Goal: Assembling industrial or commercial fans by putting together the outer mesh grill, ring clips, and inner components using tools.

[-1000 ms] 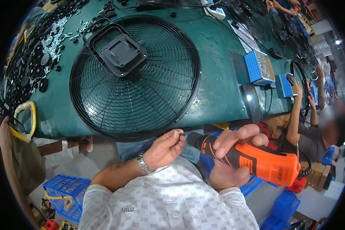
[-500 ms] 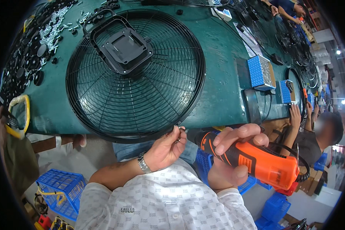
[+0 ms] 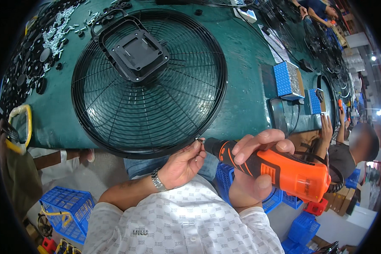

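Note:
A round black wire fan guard (image 3: 135,114) with a square black motor housing (image 3: 139,55) lies on the green table, its near rim overhanging the front edge. My left hand (image 3: 183,166), wearing a metal watch, is pinched at that near rim and holds a small metal screw (image 3: 195,159); another bit of metal shows at its fingertips. My right hand (image 3: 246,189) is wrapped round an orange and black electric screwdriver (image 3: 298,175). The tool's black nose points left, its tip right at my left fingertips and the rim. The exact contact there is too small to make out.
Loose screws (image 3: 57,36) and black round knobs (image 3: 27,70) cover the table's left end. A blue box of screws (image 3: 288,80) and a smaller blue box (image 3: 316,100) stand on the right. Blue crates (image 3: 67,211) sit on the floor. A co-worker (image 3: 360,146) is at the right.
My right hand has brought the screwdriver left, so its tip now meets my left fingertips at the guard's rim. The left hand stays nearly in place; the guard has barely shifted.

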Motion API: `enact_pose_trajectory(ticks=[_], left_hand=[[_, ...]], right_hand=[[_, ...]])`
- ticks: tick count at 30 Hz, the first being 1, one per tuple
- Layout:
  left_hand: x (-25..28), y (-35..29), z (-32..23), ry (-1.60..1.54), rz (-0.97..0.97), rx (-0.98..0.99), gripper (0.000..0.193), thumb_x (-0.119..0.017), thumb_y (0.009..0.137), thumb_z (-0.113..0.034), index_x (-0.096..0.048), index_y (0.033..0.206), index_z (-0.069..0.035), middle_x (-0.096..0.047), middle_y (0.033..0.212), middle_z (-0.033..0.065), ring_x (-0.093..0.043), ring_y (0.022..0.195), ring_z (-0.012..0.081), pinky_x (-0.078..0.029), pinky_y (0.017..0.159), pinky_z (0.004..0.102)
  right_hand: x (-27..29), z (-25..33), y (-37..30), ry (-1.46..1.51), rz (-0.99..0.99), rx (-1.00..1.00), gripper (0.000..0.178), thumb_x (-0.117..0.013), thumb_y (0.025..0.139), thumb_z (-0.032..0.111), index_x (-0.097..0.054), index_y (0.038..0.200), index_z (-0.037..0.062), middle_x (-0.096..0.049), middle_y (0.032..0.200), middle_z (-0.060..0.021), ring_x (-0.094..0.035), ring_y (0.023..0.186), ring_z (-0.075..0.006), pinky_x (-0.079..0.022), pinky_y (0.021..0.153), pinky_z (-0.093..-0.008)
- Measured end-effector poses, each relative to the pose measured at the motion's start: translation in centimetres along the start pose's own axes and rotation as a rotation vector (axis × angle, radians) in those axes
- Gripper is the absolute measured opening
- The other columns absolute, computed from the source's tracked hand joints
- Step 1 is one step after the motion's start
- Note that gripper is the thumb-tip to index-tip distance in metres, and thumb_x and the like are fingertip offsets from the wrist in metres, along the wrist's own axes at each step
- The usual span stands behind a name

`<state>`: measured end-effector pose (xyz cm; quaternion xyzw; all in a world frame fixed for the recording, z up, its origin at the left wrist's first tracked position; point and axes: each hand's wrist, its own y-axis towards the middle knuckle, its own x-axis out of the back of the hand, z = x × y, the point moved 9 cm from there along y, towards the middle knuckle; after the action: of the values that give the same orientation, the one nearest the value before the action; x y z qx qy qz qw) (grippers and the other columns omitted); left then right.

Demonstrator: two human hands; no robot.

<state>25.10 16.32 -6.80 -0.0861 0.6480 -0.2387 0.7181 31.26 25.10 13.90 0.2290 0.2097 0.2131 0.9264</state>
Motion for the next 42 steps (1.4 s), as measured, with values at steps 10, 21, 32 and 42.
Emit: enact_pose_trajectory(ticks=[10, 21, 32, 42], left_hand=[[0.4, -0.6, 0.0, 0.23, -0.024, 0.032, 0.02, -0.054, 0.099, -0.024, -0.061, 0.104, -0.007, -0.062, 0.086, 0.001, -0.059, 0.074, 0.008, -0.049, 0.068, 0.018], [-10.0, -17.8, -12.0, 1.737, 0.224, -0.947, 0.016, -0.064, 0.086, -0.014, -0.074, 0.082, -0.002, -0.063, 0.068, 0.0104, -0.054, 0.051, 0.0164, -0.042, 0.05, 0.0282], [-12.7, -18.1, -25.6, 2.091, -0.571, -1.664, 0.01, -0.072, 0.081, -0.007, -0.072, 0.088, 0.0, -0.047, 0.059, 0.0046, -0.042, 0.051, 0.0128, -0.034, 0.047, 0.028], [-12.4, -18.1, -25.8, 2.126, -0.628, -1.671, 0.008, -0.073, 0.081, -0.008, -0.073, 0.085, -0.001, -0.049, 0.058, 0.0047, -0.044, 0.05, 0.0141, -0.035, 0.047, 0.0287]], right_hand=[[-1.7, -1.5, 1.6, -0.093, 0.016, -0.145, 0.061, -0.075, 0.082, 0.034, -0.043, 0.125, 0.0055, -0.051, 0.12, -0.0182, -0.064, 0.074, -0.019, -0.053, 0.067, -0.0341], [-4.6, -2.6, 2.3, -0.05, 0.176, -0.107, 0.053, -0.066, 0.082, 0.0, -0.034, 0.125, 0.0035, -0.062, 0.083, -0.012, -0.062, 0.075, -0.019, -0.055, 0.072, -0.0345], [-5.6, -3.5, 2.6, -0.046, 0.164, -0.099, 0.036, -0.064, 0.089, 0.019, -0.044, 0.114, 0.0037, -0.058, 0.076, -0.0132, -0.058, 0.061, -0.0224, -0.052, 0.058, -0.0359], [-6.2, -3.9, 2.4, 0.033, 0.255, -0.134, 0.045, -0.071, 0.084, 0.024, -0.045, 0.114, 0.0018, -0.058, 0.072, -0.0133, -0.056, 0.057, -0.0226, -0.052, 0.056, -0.0367]])
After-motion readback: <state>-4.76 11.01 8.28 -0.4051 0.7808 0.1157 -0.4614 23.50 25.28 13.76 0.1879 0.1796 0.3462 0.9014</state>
